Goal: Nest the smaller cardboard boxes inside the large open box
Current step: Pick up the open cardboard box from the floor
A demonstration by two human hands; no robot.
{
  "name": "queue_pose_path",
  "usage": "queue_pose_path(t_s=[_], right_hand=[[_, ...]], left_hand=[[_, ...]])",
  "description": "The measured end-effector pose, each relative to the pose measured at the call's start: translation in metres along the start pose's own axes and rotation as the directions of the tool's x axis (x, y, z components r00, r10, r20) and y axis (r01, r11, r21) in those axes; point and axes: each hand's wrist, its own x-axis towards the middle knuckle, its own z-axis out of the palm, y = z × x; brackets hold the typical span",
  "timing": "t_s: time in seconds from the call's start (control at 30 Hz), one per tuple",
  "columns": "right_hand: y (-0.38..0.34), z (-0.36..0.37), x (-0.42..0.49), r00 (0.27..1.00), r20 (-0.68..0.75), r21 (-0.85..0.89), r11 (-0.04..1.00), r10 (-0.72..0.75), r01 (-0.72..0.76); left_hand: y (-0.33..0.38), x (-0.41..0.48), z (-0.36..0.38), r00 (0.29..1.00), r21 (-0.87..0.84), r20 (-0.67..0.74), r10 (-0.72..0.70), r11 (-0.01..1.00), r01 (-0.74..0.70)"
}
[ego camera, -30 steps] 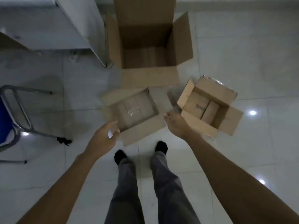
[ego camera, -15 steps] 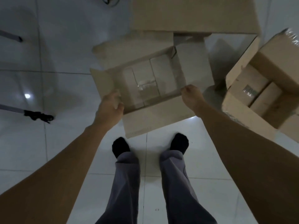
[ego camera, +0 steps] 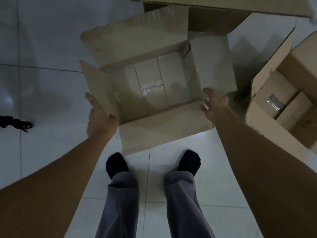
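Observation:
An open, empty middle cardboard box (ego camera: 164,127) with its four flaps spread sits on the tiled floor just in front of my feet. My left hand (ego camera: 99,117) holds its left wall at the near corner, thumb over the rim. My right hand (ego camera: 214,103) grips the near right corner, fingers curled on the rim. Only the front flap and near edge of the large open box (ego camera: 223,9) show at the top. A second smaller open box (ego camera: 281,93), tilted, lies at the right edge.
White glossy floor tiles (ego camera: 42,40) spread to the left. A black chair foot (ego camera: 17,124) sits at the left edge. My feet in black socks (ego camera: 117,164) stand right behind the middle box's near flap.
I have bent lower, so the boxes look larger. Both hands went from hovering above the middle box to its two near corners and now hold its rim.

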Motion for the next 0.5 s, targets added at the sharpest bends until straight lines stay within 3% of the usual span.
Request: queue_pose_path(t_s=[0.13,0.23,0.33,0.5], right_hand=[[0.000,0.003,-0.002,0.999,0.048,0.050,0.999,-0.007,0.004],[0.009,0.008,-0.003,0.984,-0.014,-0.141,0.974,-0.180,0.176],[0.029,0.007,-0.005,0.890,0.017,-0.497,0.768,-0.456,0.404],[0.074,0.004,-0.022,0.872,0.132,-0.681,0.596,-0.472,0.426]], left_hand=[[0.008,-0.003,0.007,0.999,-0.005,-0.034,0.040,0.999,-0.040],[0.010,0.000,0.006,0.994,0.009,-0.030,0.105,0.994,-0.105],[0.012,0.007,0.001,0.993,0.020,-0.020,0.120,0.993,-0.120],[0.006,0.028,-0.021,0.987,0.097,-0.006,0.158,0.983,-0.157]])
